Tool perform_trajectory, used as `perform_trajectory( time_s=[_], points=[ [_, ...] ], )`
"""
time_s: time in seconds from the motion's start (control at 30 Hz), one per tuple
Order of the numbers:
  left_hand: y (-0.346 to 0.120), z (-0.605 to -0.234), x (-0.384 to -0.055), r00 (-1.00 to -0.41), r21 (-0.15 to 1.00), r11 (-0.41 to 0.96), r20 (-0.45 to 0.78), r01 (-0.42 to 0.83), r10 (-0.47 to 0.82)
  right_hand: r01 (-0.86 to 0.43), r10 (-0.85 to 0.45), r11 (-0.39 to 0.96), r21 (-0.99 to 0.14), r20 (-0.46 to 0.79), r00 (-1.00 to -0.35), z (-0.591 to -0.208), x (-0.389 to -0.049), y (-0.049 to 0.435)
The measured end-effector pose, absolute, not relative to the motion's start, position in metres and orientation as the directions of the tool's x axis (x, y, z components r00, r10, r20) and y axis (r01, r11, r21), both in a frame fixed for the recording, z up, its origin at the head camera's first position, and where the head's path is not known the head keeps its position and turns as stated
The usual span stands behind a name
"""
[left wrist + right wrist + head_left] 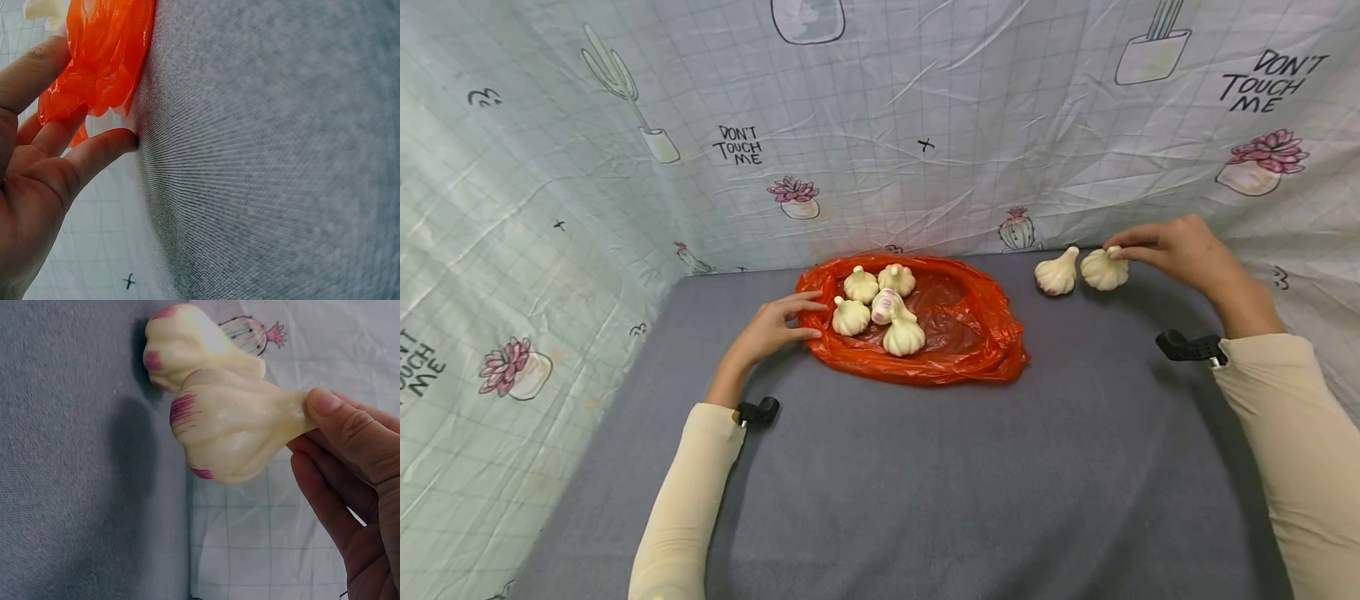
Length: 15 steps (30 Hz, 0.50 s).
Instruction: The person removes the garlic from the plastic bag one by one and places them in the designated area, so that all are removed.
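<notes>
Left wrist: bag [109, 56] partly out-of-frame

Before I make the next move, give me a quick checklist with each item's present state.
1. Held garlic bulb pinched by its stem in the right hand: ok.
2. Held garlic bulb lifted off the table: ok, its shadow falls apart from it.
3. Clear space around it: not ok, a loose bulb sits close on its left.
4. Red bag open: ok, with five bulbs visible inside.
5. Left hand holding the bag firmly: cannot tell, though it touches the edge.
</notes>
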<state>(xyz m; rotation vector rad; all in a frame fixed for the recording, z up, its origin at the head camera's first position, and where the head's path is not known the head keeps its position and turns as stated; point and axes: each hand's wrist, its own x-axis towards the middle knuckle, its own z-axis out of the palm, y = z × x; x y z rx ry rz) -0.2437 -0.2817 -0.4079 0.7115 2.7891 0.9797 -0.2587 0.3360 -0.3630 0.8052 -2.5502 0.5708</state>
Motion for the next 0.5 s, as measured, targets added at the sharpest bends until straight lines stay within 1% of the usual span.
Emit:
perform_trajectory(
  time_s=[0.2,0.5],
  points=[
    [-0.283,-0.408,-0.244,-0.885,0.61,0.686,0.058,0.398,0.461,-0.549,-0.424,0.79,-0.274,0.403,-0.811,-0.363,-0.268,0.34],
    [-0.283,-0.409,-0.244,-0.888,0.596,0.7,0.051,0.394,0.457,-0.505,-0.409,0.788,-0.351,0.315,-0.857,-0.366,-0.274,0.336]
  ],
)
